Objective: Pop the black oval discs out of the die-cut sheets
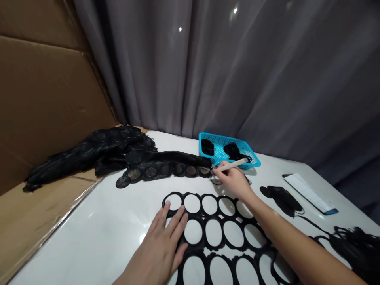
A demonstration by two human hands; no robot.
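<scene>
My left hand (162, 241) lies flat with its fingers spread on a black sheet (219, 214) cut with rows of large oval openings. The white table shows through the holes. My right hand (233, 178) is closed around a pale, pen-like tool (236, 164), whose upper end points up and right toward the basket. Its working tip is hard to make out. Just under the right fingers a thin black ring (215, 180) lies on the table. Left of that hand stretches a black strip of joined sheer mesh ovals (164, 170).
A blue plastic basket (221, 137) holding black pieces stands at the back. At the left, a black heap (97, 148) lies against cardboard (50, 87). A black mesh bundle (283, 199), a clipboard-like paper (310, 192) and a dark stringy pile (356, 249) are on the right.
</scene>
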